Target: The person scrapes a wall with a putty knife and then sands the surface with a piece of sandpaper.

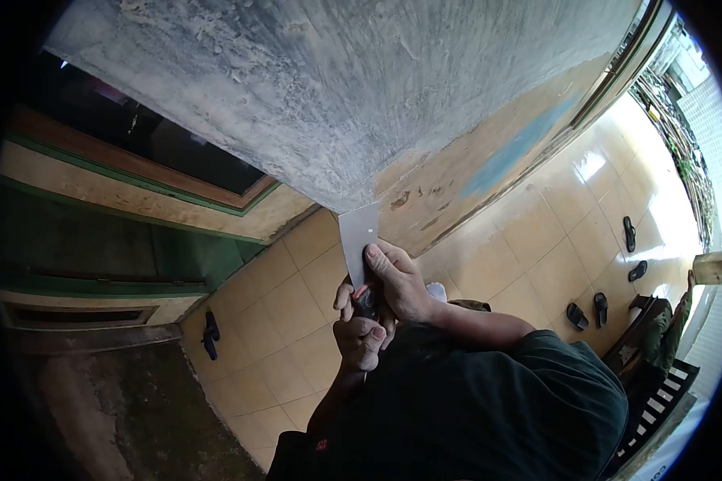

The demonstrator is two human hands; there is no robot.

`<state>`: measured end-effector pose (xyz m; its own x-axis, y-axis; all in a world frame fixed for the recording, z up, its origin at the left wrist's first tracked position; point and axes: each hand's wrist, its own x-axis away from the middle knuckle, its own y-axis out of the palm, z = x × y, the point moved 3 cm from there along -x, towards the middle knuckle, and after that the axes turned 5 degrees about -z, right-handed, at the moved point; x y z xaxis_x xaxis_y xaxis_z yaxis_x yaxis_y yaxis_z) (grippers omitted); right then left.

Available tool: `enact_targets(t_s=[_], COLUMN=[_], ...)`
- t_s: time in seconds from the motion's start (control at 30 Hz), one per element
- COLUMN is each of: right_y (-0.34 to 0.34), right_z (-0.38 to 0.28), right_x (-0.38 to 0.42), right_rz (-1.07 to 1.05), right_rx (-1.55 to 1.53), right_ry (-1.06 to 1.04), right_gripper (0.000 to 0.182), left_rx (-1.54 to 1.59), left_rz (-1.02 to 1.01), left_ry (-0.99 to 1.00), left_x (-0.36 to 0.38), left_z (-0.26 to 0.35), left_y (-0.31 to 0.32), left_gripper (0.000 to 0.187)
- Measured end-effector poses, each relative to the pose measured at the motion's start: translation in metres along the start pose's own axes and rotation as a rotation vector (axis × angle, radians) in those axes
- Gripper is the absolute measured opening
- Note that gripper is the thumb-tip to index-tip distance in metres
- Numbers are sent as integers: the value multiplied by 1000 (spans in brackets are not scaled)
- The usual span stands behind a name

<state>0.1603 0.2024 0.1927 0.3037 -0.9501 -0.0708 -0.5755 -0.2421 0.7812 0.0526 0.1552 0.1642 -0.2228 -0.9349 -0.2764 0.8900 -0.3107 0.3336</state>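
A putty knife [358,228] with a broad pale blade and a dark, red-marked handle is held in both hands. My left hand [359,337] is closed round the handle. Just above it, my right hand [403,284] grips the tool too, its thumb pressed on the lower blade. Whitish dust coats the fingers. The blade's far edge overlaps the corner of the wall [313,104], whose grey-white surface is streaked and rough.
A beige wall side with a blue patch [513,152] runs off right. Tiled floor [529,232] lies below. Black sandals [602,310] are at the right, more footwear [210,335] at the left. A green-framed window [136,136] is at left; a person's arm [686,309] shows far right.
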Motion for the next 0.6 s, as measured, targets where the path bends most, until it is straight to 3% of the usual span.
enact_targets(t_s=[0.03,0.1,0.17,0.23,0.3,0.37,0.4,0.53,0.6], right_y=[-1,1,5,6,5,8,10,12,14], right_z=[-5,-26,-28,-19,-16,-21,-24,-18,-14], right_x=[-4,-8,-7,-4,-6,-7,-6,-3,-6], right_rz=[-7,-73,23,-25,33,-21,-6,17,37], right_rx=[5,-24,38,-72,82,-53,-85,21,27], right_ry=[4,-101,-63,7,-36,-19,-7,17,6], right_gripper=[37,32,32,32,31,30,29,30,30], left_rx=[1,-79,-123,-209,-159,32,-10,75,120], left_rz=[6,-2,-77,58,11,-44,-152,17,5], left_ry=[8,-159,-114,19,95,-167,-23,-81,-117], left_x=[-4,-5,-1,9,7,6,3,5,2], left_z=[-1,-11,-15,-17,-14,-11,-17,-3,-2], left_y=[0,0,2,2,4,8,5,23,18], left_gripper=[19,16,16,17,18,21,23,25,26])
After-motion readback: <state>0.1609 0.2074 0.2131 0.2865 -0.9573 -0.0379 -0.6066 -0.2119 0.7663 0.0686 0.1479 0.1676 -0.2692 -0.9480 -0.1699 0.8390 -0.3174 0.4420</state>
